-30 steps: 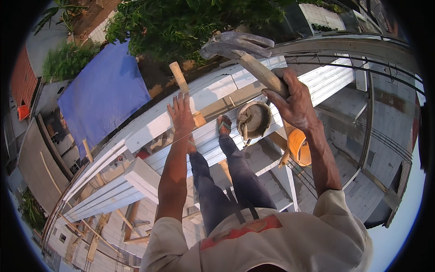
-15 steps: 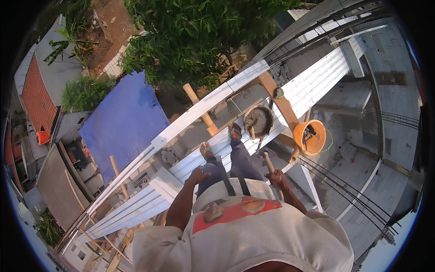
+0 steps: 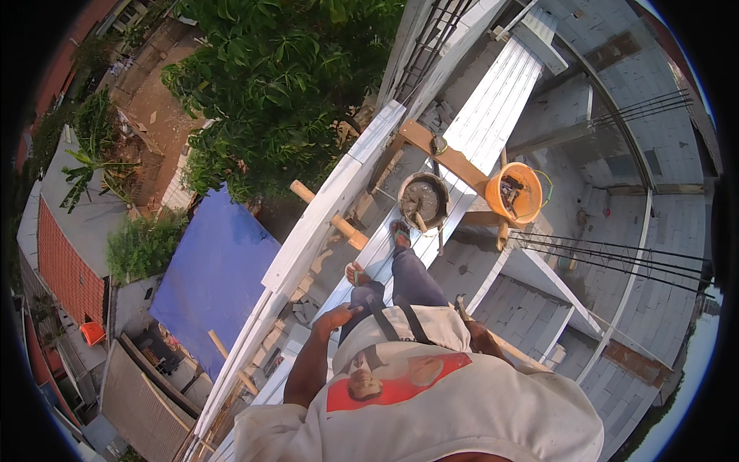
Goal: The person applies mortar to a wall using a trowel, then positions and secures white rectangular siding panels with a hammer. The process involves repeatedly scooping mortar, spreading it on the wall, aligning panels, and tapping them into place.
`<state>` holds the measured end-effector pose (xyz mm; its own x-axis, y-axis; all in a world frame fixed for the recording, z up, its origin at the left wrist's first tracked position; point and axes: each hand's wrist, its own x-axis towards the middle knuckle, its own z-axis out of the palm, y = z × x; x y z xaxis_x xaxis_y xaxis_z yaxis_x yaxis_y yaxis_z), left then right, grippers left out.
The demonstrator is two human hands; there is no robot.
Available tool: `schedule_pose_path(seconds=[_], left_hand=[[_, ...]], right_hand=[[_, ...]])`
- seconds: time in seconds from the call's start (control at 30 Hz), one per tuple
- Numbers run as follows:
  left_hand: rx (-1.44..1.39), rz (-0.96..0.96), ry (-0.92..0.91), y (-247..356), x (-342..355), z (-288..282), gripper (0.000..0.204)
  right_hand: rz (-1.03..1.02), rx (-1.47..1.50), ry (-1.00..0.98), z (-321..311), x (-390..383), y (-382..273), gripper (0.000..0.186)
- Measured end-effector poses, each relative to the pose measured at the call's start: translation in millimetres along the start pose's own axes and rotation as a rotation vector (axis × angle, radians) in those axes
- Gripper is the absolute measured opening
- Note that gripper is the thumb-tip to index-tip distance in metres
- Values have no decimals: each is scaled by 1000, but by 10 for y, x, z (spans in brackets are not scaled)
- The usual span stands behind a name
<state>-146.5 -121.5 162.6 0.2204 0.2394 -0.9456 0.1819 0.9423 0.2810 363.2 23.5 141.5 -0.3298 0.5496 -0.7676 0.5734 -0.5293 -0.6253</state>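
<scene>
1. Resting left hand (image 3: 336, 317), unclenched, on thigh (image 3: 365, 296) at 9 o'clock from waist (image 3: 401, 319).
2. Got hammer (image 3: 461, 308) jutting beside right hand (image 3: 483, 339) at 3; can't tell grip, hidden by shirt (image 3: 462, 404).
3. See mortar bucket (image 3: 443, 202) at 12, orange bucket (image 3: 532, 205) at 1.

Bright daylight illuminated the scene, glare whitened the ribbed panels (image 3: 496, 108), dark shadow filled the foliage (image 3: 292, 85), and fisheye distortion bent straight edges toward the black, blue-fringed rim.

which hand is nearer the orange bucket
Right: the right hand is below the orange bucket in the picture, slightly left; the left hand is farther, well to its lower left.
</scene>
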Motion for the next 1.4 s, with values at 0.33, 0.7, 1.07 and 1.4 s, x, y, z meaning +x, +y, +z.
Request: schedule_pose_path(seconds=[0.33,0.7,1.07,1.4], left_hand=[[243,-11,156,-26,647,490,112],[382,-285,488,657,1783,767,123],[175,72,791,275,3687,61,85],[-941,340,622,-1160,5550,-951,38]], right_hand=[[436,290,244,28,1355,-835,19],[-106,-383,550,-934,4618,-1350,55],[-442,-621,624,-1430,6101,-886,64],[-730,-869,839,-1664,6472,-190,66]])
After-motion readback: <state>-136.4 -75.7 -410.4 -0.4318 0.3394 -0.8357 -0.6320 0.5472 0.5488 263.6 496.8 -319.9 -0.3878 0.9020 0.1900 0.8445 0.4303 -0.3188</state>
